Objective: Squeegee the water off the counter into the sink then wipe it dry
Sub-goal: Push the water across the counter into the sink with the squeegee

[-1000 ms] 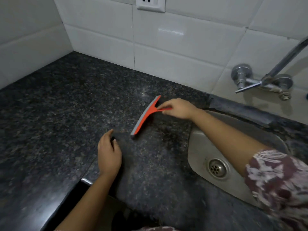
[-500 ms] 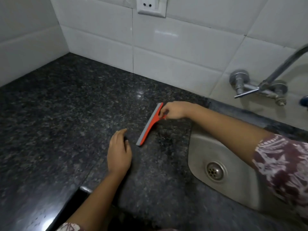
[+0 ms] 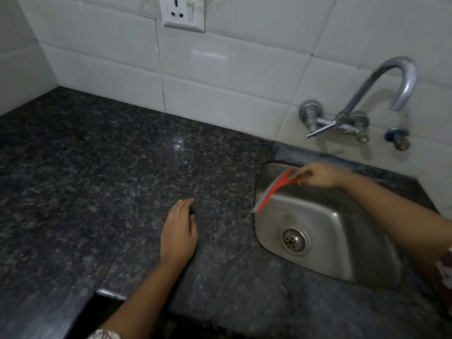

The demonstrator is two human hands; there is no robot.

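My right hand (image 3: 319, 175) grips the handle of a red squeegee (image 3: 274, 190) with a grey rubber blade. The blade hangs over the left rim of the steel sink (image 3: 342, 241), just past the counter's edge. The dark speckled granite counter (image 3: 122, 172) stretches to the left. On it, left of the sink, rests my left hand (image 3: 179, 231), palm down with fingers loosely together, holding nothing. I see no cloth in view.
A curved metal tap (image 3: 381, 94) with a lever juts from the white tiled wall above the sink; a small blue-capped valve (image 3: 397, 138) sits to its right. A wall socket (image 3: 183, 14) is at top centre. The counter's front edge has a step near my left forearm.
My right hand has dragged the squeegee rightwards across the counter to the sink's left rim. The left hand stayed flat on the counter. The view has shifted up and right.
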